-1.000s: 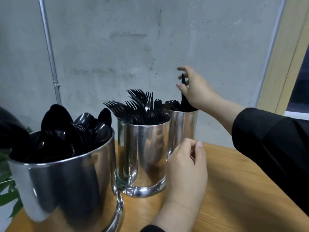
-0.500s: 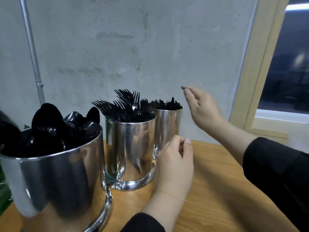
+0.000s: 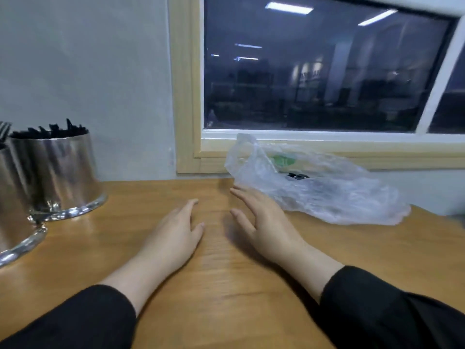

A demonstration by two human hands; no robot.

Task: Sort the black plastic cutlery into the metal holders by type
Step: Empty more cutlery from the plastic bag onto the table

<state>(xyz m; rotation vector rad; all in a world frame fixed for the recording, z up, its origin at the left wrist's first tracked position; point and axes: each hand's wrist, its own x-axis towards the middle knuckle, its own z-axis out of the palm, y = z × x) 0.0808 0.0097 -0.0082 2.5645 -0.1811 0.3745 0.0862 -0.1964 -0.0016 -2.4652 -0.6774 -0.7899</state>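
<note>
A: Where are the hands?

B: Both are low over the desk [image 3: 226, 311], near the middle of the view. The left hand [image 3: 173, 238] lies at about 7 o'clock from centre, fingers straight and relaxed, spread wide, holding nothing. The right hand [image 3: 266, 222] is just beside it toward 5 o'clock, also wide with straight fingers and nothing in it.

A: Does the right one touch anything?

B: Its fingertips [image 3: 239, 193] reach up to the edge of a clear plastic bag [image 3: 327, 192] lying at 3 o'clock under the window [image 3: 314, 71]. Whether they touch it or stop just short, I cannot tell.

A: What is in the bag?

B: Something dark and something green show through the film; too blurred to name.

A: And the cutlery?

B: At 9 o'clock, well apart from both hands. A metal holder [image 3: 63, 177] stands by the wall with black cutlery [image 3: 50, 129] sticking out of its top; the type is not clear from here. A second holder [image 3: 12, 210] is cut off by the left edge, just beside and in front of the first.

A: Sleeves?

B: Black sleeves [image 3: 377, 306] cover both forearms at the bottom of the view.
</note>
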